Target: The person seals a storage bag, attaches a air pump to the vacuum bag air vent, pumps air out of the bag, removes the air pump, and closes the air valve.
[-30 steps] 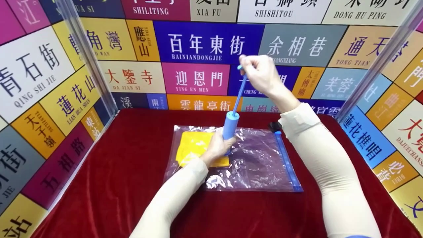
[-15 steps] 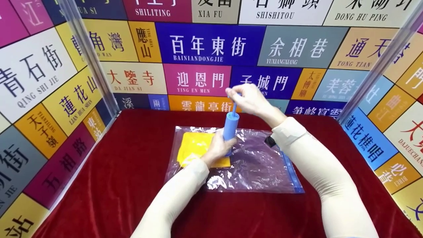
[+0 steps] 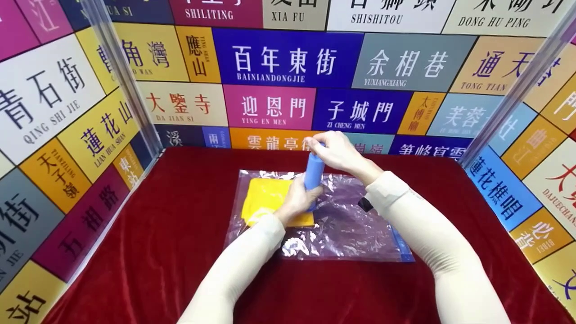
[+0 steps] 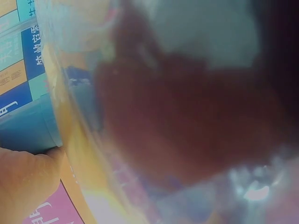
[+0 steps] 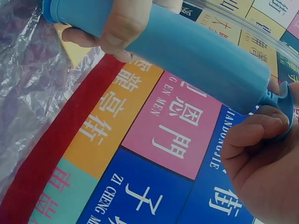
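Note:
A clear plastic storage bag (image 3: 355,238) lies flat, with a folded yellow cloth (image 3: 265,193) inside its left half. Standing upright over the bag is a blue hand pump (image 3: 314,172), its foot hidden by my left hand (image 3: 298,198), which grips the lower barrel. My right hand (image 3: 335,149) holds the pump's handle right at the barrel's top, and almost no rod shows. In the right wrist view, fingers hook through the looped blue handle (image 5: 292,114). The left wrist view is mostly blurred glare and plastic, with part of the left hand (image 4: 25,184) beside the blue barrel (image 4: 28,128).
Dark red cloth (image 3: 180,225) covers the table. A blue zip strip (image 3: 405,249) edges the bag's right side, partly behind the right sleeve. Behind stand panels (image 3: 288,58) printed with coloured place-name signs, with clear posts (image 3: 130,85) at the corners.
My right hand has come down with the handle, sliding the long exposed rod into the barrel. The left hand, pump barrel and bag have stayed in place.

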`<state>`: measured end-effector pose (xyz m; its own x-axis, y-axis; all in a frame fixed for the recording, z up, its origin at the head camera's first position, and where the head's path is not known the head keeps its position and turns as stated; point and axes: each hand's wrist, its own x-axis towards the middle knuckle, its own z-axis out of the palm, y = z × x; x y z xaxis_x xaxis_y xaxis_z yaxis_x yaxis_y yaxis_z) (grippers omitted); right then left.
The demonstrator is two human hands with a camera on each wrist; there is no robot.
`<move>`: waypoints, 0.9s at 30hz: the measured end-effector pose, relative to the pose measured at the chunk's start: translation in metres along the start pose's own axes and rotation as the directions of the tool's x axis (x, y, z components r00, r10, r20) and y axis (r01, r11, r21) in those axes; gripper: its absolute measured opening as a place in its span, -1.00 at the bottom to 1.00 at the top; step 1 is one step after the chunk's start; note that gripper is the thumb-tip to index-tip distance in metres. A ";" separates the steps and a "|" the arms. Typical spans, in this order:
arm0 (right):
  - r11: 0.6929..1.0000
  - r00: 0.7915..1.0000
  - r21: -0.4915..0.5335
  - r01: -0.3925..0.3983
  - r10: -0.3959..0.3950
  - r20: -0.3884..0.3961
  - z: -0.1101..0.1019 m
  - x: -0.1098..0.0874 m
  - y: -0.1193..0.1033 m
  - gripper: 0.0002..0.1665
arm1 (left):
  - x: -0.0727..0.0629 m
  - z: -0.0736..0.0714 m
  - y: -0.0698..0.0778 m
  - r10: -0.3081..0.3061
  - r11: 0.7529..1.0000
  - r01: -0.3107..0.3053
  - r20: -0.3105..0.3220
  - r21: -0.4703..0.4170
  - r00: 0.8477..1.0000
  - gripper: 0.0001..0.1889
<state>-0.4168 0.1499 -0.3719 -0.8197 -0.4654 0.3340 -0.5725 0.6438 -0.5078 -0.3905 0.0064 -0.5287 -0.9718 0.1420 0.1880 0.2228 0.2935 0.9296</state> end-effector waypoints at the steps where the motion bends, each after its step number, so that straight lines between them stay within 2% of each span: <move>1: 1.000 1.000 0.005 -0.002 0.002 -0.004 0.000 0.000 0.000 -0.43 | 0.000 0.000 0.000 -0.006 1.000 0.006 0.002 -0.003 1.000 -0.67; 8: 0.998 0.998 0.058 -0.016 0.019 -0.054 -0.005 0.002 -0.005 -0.48 | -0.003 0.000 0.002 -0.016 0.999 0.017 0.014 -0.049 1.000 -0.69; 13: 0.993 0.990 0.117 -0.016 0.032 -0.137 -0.025 0.007 -0.018 -0.45 | -0.003 0.002 0.001 -0.006 1.000 0.006 -0.001 -0.003 1.000 -0.62; 20: 0.970 0.964 0.242 0.000 0.064 -0.259 -0.068 0.016 -0.050 -0.47 | -0.003 0.002 0.002 -0.040 0.999 0.040 -0.021 0.001 0.999 -0.53; 24: 0.950 0.943 0.309 0.047 0.060 -0.328 -0.087 0.017 -0.066 -0.48 | -0.003 0.000 0.002 -0.048 0.999 0.048 -0.019 0.003 0.999 -0.54; 27: 0.943 0.925 0.321 0.092 0.039 -0.379 -0.095 0.017 -0.073 -0.47 | -0.004 0.000 0.002 -0.055 0.998 0.056 -0.012 0.014 0.998 -0.56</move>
<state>-0.3909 0.1528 -0.2538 -0.7883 -0.1748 0.5899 -0.6079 0.3694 -0.7029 -0.3864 0.0061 -0.5280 -0.9835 0.1141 0.1401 0.1695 0.3140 0.9342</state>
